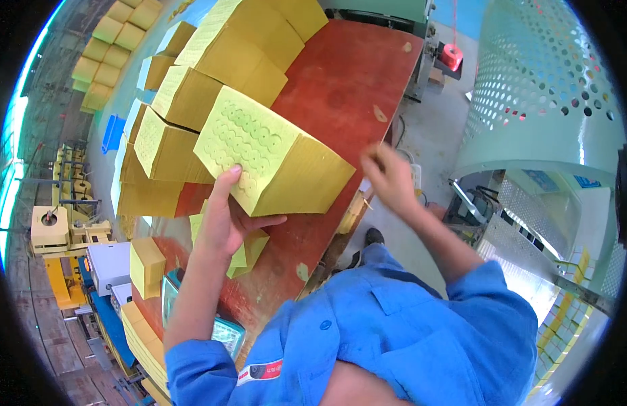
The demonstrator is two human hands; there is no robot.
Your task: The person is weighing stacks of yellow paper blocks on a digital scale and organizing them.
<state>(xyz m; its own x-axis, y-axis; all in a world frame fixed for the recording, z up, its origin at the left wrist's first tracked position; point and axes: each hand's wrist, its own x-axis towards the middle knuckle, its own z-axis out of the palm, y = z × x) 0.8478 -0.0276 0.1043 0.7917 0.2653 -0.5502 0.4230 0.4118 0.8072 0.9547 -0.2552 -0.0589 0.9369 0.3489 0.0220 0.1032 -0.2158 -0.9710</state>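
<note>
A thick yellow block of stacked paper sheets [303, 177] is tilted above the red table. Rows of scalloped round marks are pressed into its pale face. My left hand [227, 220] grips its near left corner, thumb on the marked face and fingers beneath. To the right of the block, just off its side, my right hand [393, 179] is closed with the fingers curled in; whether anything is inside cannot be seen. Similar yellow paper blocks [249, 57] stand in rows beyond and left of the held one. Another block [249, 254] sits below it, partly hidden by my left hand.
The red tabletop [340, 81] runs away from me. A teal-rimmed tray [229, 335] lies by my left forearm, near a small upright yellow block [146, 267]. At right stands a green perforated machine guard [530, 128]. A blue bin [113, 134] is on the far left floor.
</note>
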